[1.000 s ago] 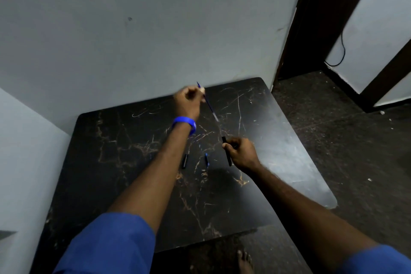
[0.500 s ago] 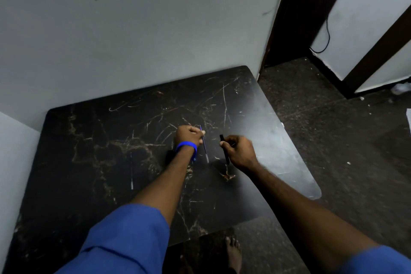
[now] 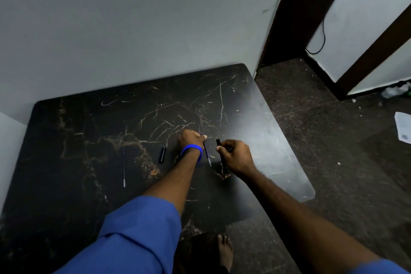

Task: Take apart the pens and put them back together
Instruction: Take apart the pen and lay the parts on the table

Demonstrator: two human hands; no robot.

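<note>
So the left hand (image 3: pixel 190 140) is curled up tight, thumb and fingertips pinching the top end of a thin blue pen refill (image 3: pixel 206 151). The refill slants down toward the person, its metal tip end sitting just above or on the table, can't really tell which. There's a bright blue rubber wristband (image 3: pixel 191 150) on that wrist.

The right hand (image 3: pixel 236 156) is closed too, wrapped around a slim black pen barrel (image 3: pixel 219 145). The barrel's open top end pokes out above the fingers, and the lower part runs down under the palm, so most of it is hidden. The two hands are near each other but not touching, and the refill and barrel are side by side with a small gap between them.

Everything sits over a black marble-look table (image 3: pixel 93 144) with gold veins and loads of pale scratches. Left of the left wrist, a short black pen cap (image 3: pixel 162 154) is lying flat on the table. Further left, well apart from the hands, a second thin refill (image 3: pixel 124 167) lies on the surface, pointing roughly toward the person.

Both arms come out of blue sleeves (image 3: pixel 135 233). A bare foot (image 3: pixel 225 251) shows on the dark floor below the table edge, and a white sheet of paper (image 3: pixel 403 129) is on the floor far right.
</note>
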